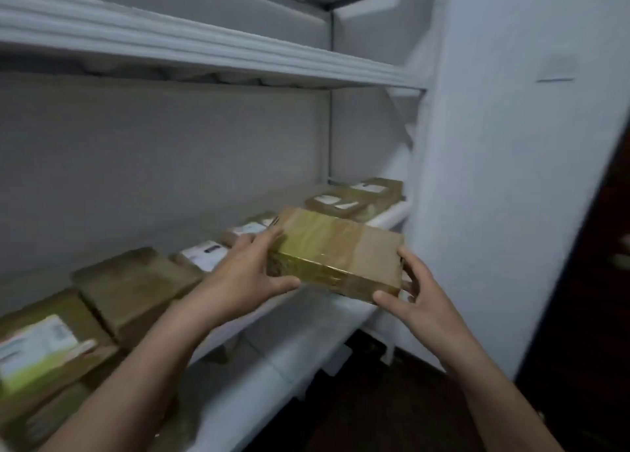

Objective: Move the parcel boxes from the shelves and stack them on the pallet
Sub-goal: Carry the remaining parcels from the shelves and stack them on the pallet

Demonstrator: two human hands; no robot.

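While both hands are on it, head view: flat brown cardboard parcel box wrapped in glossy tape is centre frame, at the front edge of the white lower shelf, slightly tilted. Can't tell if its underside touches the shelf.

Left hand grips the box's left end, fingers along the far side, thumb on the near face. Right hand grips the right end, thumb at the near lower corner, fingers curled round the end. Both clamped on the same box.

Handling, my read:
- Small and flat, probably light to moderate. Weight not verifiable from here.
- Stiff carton, edges look square, so it should take squeeze at the ends without caving.
- Tape wrap is shiny on the left two thirds, so likely slick. Bare cardboard strip at the right end gives better friction.
- Best hold: opposite short ends, thumbs on the near edge, fingers under for support. Don't rely on pinching taped faces.

More brown parcel boxes with white labels line the shelf from lower left to mid right. White upper shelf is across the top. Pale wall panel is on the right and dark floor is at bottom centre. Pallet not in view.
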